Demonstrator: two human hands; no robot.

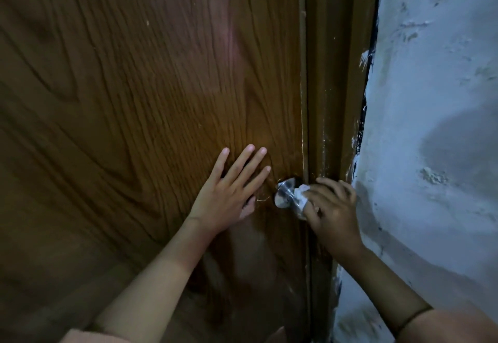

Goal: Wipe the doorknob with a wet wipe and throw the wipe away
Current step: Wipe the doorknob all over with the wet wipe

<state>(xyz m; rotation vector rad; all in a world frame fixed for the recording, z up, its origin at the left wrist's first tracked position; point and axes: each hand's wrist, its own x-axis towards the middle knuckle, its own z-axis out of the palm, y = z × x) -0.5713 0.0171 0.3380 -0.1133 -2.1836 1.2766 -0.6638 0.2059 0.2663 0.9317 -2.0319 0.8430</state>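
A shiny metal doorknob (285, 194) sticks out of a brown wood-grain door (134, 100) near its right edge. My right hand (332, 208) is wrapped around the knob's head with a white wet wipe (301, 197) pressed between palm and metal; the knob's head is hidden under it. My left hand (231, 189) lies flat on the door just left of the knob, fingers spread, holding nothing.
The brown door frame (331, 73) runs up right of the knob. A rough, whitish plaster wall (436, 100) fills the right side, close to my right forearm. No bin is in view.
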